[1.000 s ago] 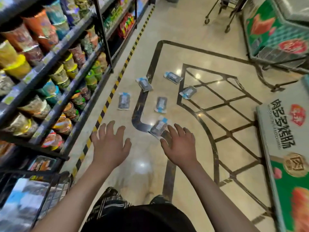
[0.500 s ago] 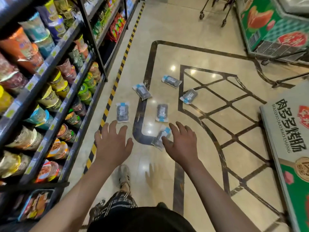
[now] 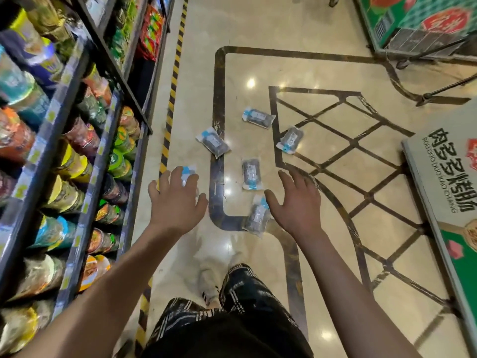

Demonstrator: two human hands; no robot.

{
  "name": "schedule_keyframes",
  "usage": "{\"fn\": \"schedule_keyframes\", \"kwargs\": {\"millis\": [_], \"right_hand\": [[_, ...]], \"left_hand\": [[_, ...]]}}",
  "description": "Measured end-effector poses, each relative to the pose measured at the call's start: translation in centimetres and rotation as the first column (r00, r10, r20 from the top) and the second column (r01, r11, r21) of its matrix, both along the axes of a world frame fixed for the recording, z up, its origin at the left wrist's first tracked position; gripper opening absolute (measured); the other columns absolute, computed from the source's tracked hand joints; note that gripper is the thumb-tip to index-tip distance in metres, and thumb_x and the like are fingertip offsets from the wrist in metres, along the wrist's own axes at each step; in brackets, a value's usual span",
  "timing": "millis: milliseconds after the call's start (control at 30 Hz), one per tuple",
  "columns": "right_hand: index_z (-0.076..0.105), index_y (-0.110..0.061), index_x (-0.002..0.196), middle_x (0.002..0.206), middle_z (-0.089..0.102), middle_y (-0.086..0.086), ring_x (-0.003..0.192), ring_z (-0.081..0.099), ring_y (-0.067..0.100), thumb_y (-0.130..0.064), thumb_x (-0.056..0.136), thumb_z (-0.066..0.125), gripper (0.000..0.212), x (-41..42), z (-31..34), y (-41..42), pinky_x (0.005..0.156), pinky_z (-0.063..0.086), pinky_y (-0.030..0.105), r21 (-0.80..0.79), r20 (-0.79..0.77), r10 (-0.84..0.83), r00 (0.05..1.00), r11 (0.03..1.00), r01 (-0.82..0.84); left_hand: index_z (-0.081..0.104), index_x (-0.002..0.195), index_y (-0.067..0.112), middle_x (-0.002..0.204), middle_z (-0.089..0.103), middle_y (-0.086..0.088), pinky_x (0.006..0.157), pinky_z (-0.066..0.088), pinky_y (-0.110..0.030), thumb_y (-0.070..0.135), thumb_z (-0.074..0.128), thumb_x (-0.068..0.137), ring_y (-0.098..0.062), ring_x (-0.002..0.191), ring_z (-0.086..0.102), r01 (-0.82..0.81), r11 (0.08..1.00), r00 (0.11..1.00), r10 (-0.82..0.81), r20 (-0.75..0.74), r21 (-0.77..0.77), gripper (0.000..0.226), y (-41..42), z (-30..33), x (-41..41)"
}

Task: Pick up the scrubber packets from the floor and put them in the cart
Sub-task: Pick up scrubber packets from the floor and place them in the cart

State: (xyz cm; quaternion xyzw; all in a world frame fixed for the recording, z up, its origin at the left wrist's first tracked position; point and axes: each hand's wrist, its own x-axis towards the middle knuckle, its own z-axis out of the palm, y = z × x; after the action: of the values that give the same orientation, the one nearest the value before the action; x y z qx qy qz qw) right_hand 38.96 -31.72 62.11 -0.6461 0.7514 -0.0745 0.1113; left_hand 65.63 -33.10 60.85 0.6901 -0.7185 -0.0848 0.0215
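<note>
Head view: six small clear-plastic scrubber packets with blue header strips (image 3: 248, 173), scattered flat on the glossy beige marble floor (image 3: 196, 73), beside the dark metal shelves of bowl noodles (image 3: 85, 140). Left hand (image 3: 176, 200), fingers spread, holding nothing, over the nearest-left packet (image 3: 188, 172). Right hand (image 3: 296, 202), likewise spread and empty, just beside the nearest packet (image 3: 256, 215). No cart in sight. Likely light, soft, crinkly, slippery on polished stone; best pinched at an edge or the blue header.
</note>
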Motion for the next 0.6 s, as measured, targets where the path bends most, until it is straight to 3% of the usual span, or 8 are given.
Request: {"fn": "schedule_keyframes", "kwargs": {"millis": [167, 400, 600], "right_hand": [[0.057, -0.018, 0.146, 0.151, 0.057, 0.014, 0.137, 0.052, 0.043, -0.065, 0.091, 0.037, 0.075, -2.6, -2.8, -4.4, 0.112, 0.042, 0.058, 0.022, -0.002, -0.051, 0.999, 0.998, 0.051], [0.059, -0.014, 0.146, 0.150, 0.058, 0.019, 0.135, 0.053, 0.047, -0.063, 0.091, 0.037, 0.076, -4.4, -5.8, -10.9, 0.110, 0.043, 0.058, 0.060, 0.006, -0.095, 0.995, 0.994, 0.095], [0.058, -0.014, 0.146, 0.150, 0.058, 0.019, 0.134, 0.053, 0.047, -0.063, 0.093, 0.038, 0.075, -4.7, -10.4, -15.9, 0.108, 0.044, 0.056, 0.126, 0.002, -0.095, 0.996, 0.988, 0.094]], "left_hand": [[0.060, 0.136, 0.016, 0.151, 0.046, -0.020, 0.109, 0.028, -0.059, 0.041, 0.052, 0.092, -0.044, 0.137, 0.040, 0.043, 0.999, 0.998, -0.044, 0.036, 0.028, 0.051, -5.3, -1.4, -0.8], [0.067, 0.122, 0.011, 0.137, 0.058, -0.025, 0.097, 0.042, -0.061, 0.043, 0.049, 0.086, -0.046, 0.121, 0.056, 0.117, 0.991, 0.988, -0.123, 0.089, 0.064, 0.052, -12.8, -3.2, -2.7], [0.061, 0.130, 0.013, 0.147, 0.050, -0.022, 0.105, 0.035, -0.064, 0.047, 0.045, 0.090, -0.047, 0.133, 0.048, 0.154, 0.979, 0.984, -0.164, 0.068, 0.134, 0.055, -19.4, -7.7, -4.1]]}}
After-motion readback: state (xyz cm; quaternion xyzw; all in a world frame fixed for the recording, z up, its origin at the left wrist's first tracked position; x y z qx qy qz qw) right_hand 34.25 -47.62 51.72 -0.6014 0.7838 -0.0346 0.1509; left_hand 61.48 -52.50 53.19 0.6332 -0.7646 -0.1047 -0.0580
